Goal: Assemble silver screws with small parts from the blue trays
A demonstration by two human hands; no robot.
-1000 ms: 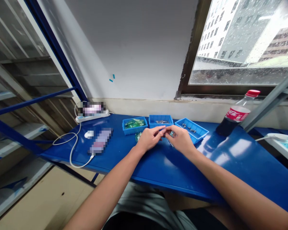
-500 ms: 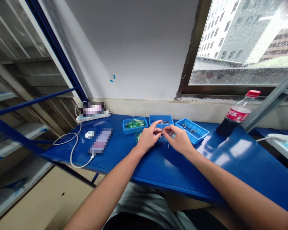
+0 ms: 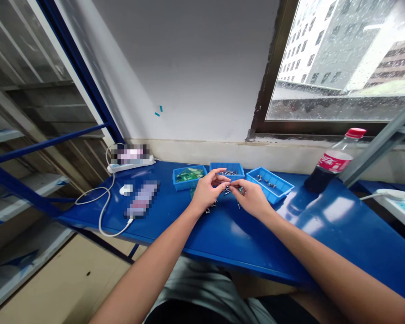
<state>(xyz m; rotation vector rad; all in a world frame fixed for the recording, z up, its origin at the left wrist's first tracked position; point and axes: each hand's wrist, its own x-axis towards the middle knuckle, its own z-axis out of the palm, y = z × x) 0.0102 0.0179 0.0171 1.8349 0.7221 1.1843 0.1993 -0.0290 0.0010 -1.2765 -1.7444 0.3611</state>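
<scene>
My left hand point(image 3: 207, 191) and my right hand point(image 3: 251, 196) meet fingertip to fingertip above the blue table point(image 3: 290, 234), just in front of the middle blue tray point(image 3: 227, 170). Between the fingertips sits a small metal part point(image 3: 228, 185), too small to make out; both hands pinch it. Small loose metal parts point(image 3: 212, 206) lie on the table under my left hand. The left blue tray point(image 3: 189, 176) holds green pieces, and the right blue tray point(image 3: 269, 182) holds several small metal parts.
A cola bottle point(image 3: 330, 163) stands at the right by the window. A phone point(image 3: 141, 199) on a white cable, a small white object point(image 3: 125, 189) and a power strip point(image 3: 130, 164) lie at the left. Shelving stands at the far left.
My left hand has lifted and spread its fingers a little, uncovering loose metal parts on the table. My right hand has stayed nearly in place, fingertips still at the left hand's.
</scene>
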